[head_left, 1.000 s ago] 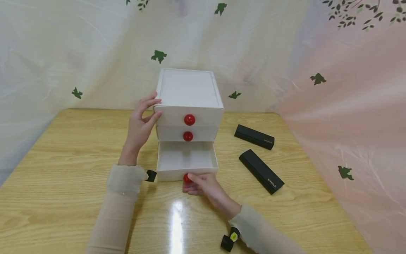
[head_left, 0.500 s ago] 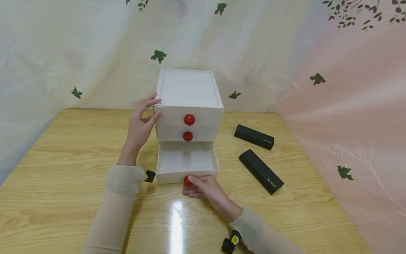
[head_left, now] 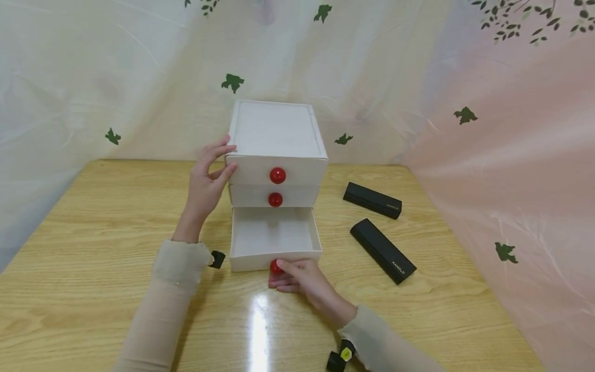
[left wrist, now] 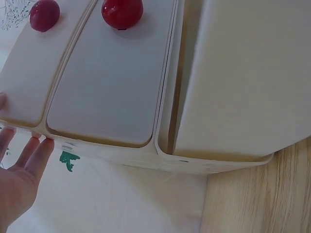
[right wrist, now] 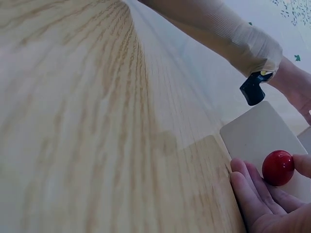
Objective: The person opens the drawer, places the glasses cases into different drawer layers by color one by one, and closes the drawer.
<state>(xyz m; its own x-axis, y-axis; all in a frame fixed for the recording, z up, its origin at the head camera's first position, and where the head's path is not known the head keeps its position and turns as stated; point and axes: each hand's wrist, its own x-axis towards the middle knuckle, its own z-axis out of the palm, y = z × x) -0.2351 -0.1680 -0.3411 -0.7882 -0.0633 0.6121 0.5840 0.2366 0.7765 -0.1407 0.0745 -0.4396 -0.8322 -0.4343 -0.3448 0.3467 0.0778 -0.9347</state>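
Note:
A white three-drawer cabinet [head_left: 279, 129] with red round knobs stands on the table. Its bottom drawer [head_left: 274, 232] is pulled out, and its bare white floor shows. My right hand [head_left: 309, 281] pinches the red knob [right wrist: 278, 168] of that drawer, thumb on one side and fingers below it. At the cabinet's upper left front corner, my left hand [head_left: 206, 178] holds on, thumb on the front and fingers against the side and top edge. The upper two drawers are closed, with their knobs [left wrist: 122, 12] untouched.
Two long black cases [head_left: 373, 200] with gold or pale lettering lie on the wooden table [head_left: 93, 289], to the right of the cabinet. A pale curtain [head_left: 162, 77] printed with green leaves hangs behind and along the right side.
The bottom drawer has slid slightly further out towards me, its knob still in my right hand. The left hand has kept its place on the cabinet's corner.

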